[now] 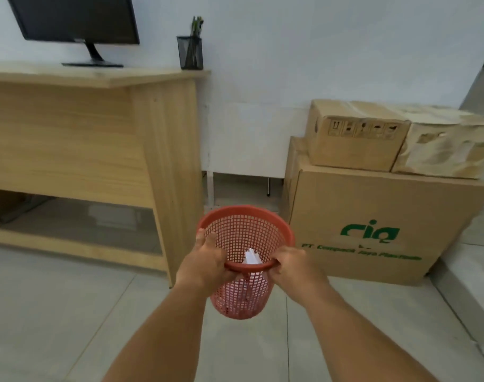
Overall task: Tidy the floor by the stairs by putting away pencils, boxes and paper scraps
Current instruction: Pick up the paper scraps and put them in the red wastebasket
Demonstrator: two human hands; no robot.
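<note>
both hands are out in front, holding a red plastic mesh wastebasket (245,238) up off the grey tiled floor (69,312). the left hand (205,264) has its fingers clamped on the near-left rim, thumb inside the basket; the right hand (291,264) has its fingers curled tight on the near-right rim. the basket tilts away, mouth facing the camera, and white paper scraps (251,257) lie inside at the bottom. it hangs in the gap between a light wooden desk (97,128) on the left and a large brown cardboard box with green lettering (373,230) on the right. two smaller cardboard boxes (356,136) sit side by side on top of the big one. up on the desk, a black mesh pencil holder (190,52) with pencils stands near the corner, beside a black monitor (72,17).
</note>
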